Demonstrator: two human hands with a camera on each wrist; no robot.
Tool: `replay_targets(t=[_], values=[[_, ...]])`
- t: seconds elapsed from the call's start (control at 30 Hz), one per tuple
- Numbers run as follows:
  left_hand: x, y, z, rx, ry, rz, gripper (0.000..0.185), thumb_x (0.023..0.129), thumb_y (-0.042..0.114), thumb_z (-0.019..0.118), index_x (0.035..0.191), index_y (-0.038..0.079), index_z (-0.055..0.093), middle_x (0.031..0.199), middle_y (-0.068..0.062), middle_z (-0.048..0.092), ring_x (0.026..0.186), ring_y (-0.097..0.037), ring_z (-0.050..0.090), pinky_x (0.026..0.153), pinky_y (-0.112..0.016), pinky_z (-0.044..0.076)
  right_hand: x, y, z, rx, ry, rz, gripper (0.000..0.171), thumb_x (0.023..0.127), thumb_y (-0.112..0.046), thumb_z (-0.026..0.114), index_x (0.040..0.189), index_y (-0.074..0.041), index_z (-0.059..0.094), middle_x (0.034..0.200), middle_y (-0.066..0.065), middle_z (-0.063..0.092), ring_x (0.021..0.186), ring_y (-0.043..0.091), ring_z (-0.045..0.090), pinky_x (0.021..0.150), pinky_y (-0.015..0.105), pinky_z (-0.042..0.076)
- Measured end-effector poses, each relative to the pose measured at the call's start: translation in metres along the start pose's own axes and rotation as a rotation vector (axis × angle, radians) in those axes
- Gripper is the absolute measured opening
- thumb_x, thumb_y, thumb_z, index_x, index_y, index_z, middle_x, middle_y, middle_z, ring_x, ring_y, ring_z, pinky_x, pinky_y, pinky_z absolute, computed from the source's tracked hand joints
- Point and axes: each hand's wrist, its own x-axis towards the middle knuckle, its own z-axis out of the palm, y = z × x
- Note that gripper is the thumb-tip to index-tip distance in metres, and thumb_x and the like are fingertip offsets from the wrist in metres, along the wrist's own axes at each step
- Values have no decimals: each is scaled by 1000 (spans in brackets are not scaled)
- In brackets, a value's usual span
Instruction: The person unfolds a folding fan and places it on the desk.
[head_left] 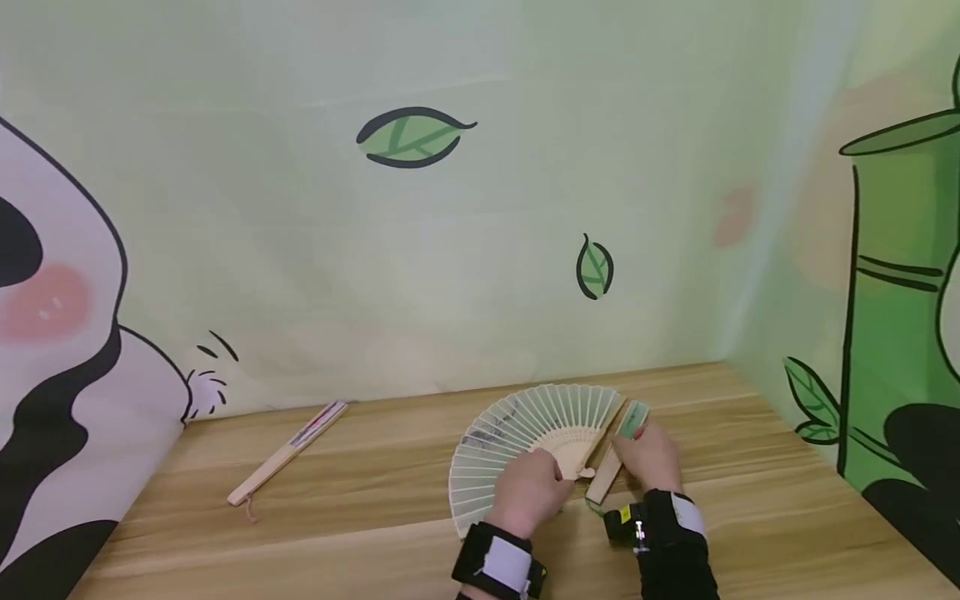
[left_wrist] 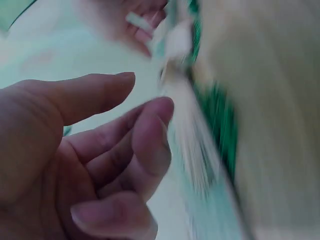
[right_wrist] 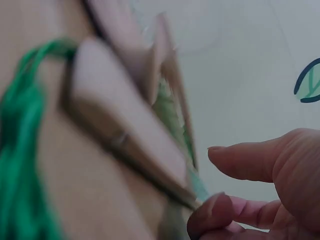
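Observation:
A pale green folding fan (head_left: 480,450) lies spread on the table, its wooden ribs meeting near the left hand (head_left: 528,490). In the left wrist view that hand's fingers (left_wrist: 152,145) are loosely bent with nothing between them, beside the blurred ribs (left_wrist: 190,135) and green tassel (left_wrist: 220,130). To the right of the spread fan lies a folded wooden fan (head_left: 604,479) with a green end. The right hand (head_left: 654,458) is at its far end. In the right wrist view the thumb stands apart from the fingers, with a fingertip (right_wrist: 212,215) right at the folded fan's edge.
Another folded fan (head_left: 281,458) with a purplish strip and a pinkish cord lies on the left of the wooden table (head_left: 360,533). A pale green backdrop (head_left: 300,250) with printed leaves stands behind, and a printed side panel (head_left: 900,275) rises at the right.

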Motion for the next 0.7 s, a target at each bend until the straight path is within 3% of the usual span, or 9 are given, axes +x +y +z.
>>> replay_targets(t=[0.13,0.2,0.4,0.53,0.7], values=[[14,31,30,170,19,-27,29,78,28,76,63,11,59,62,-3,58,57,-19,57,48,-34,45,0,9,-3,2,-1,24,29,88,-22,63,70,-4,50,51,3,50,43,15,47,40,26,34],[20,42,40,208,17,-40,26,78,29,77,68,10,64,67,-5,61,61,-22,61,52,-36,48,0,11,-6,0,1,29,35,89,-23,63,63,-6,49,46,1,48,40,14,45,38,25,32],[31,50,55,264,-26,-87,20,78,28,77,81,9,71,73,-6,64,66,-24,63,55,-38,51,4,8,6,16,-32,40,45,88,-28,65,51,-12,46,40,-3,42,36,12,40,36,24,29],[36,56,62,300,-68,-71,14,80,25,74,80,12,70,73,-5,63,65,-22,62,54,-36,50,10,9,7,-7,-25,40,45,85,-28,66,50,-12,45,42,-4,40,37,12,39,36,24,28],[40,59,69,276,-47,-32,17,78,26,76,74,12,67,71,-5,63,64,-23,62,53,-36,50,15,15,3,7,-52,71,38,82,-22,65,52,-12,44,44,-4,39,38,11,39,36,24,29]])
